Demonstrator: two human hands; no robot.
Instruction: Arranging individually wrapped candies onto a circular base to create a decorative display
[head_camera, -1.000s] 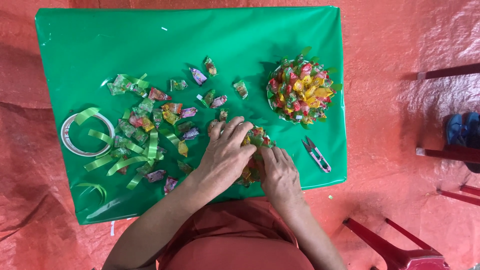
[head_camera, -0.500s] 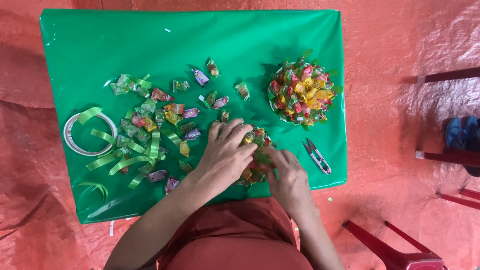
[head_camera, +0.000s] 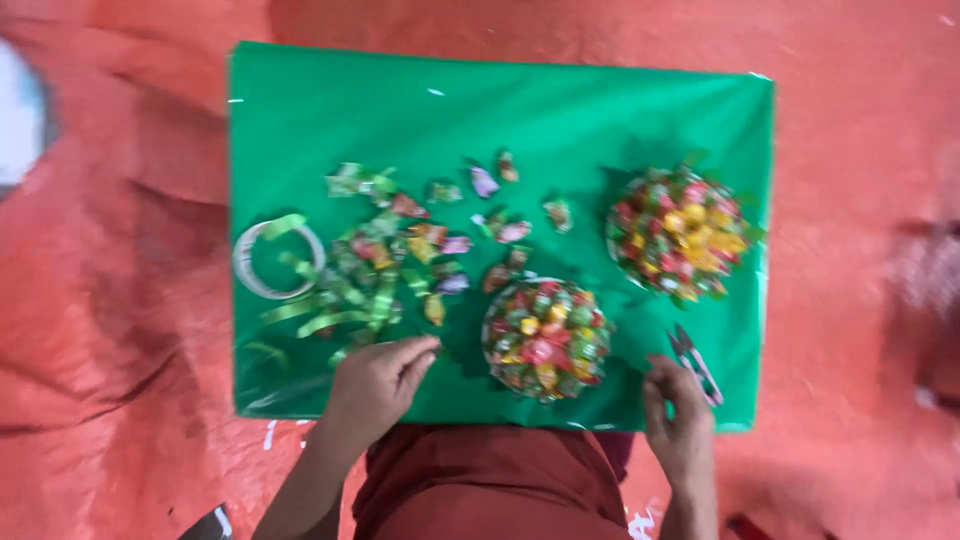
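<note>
On the green counter (head_camera: 500, 110), a round candy bouquet (head_camera: 546, 338) sits near the front edge between both hands, touching neither. The left hand (head_camera: 378, 383) lies loosely curled and empty beside green ribbon strips (head_camera: 340, 318); the right hand (head_camera: 678, 405) rests empty, seemingly just touching small scissors (head_camera: 696, 364). A second bouquet (head_camera: 682, 234) stands at the right.

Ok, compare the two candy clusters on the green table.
The near cluster sits at the front edge between the left hand and right hand; the far cluster sits back right, away from both. The far one shows more yellow. Both are round, dome-like and multicoloured.
</note>
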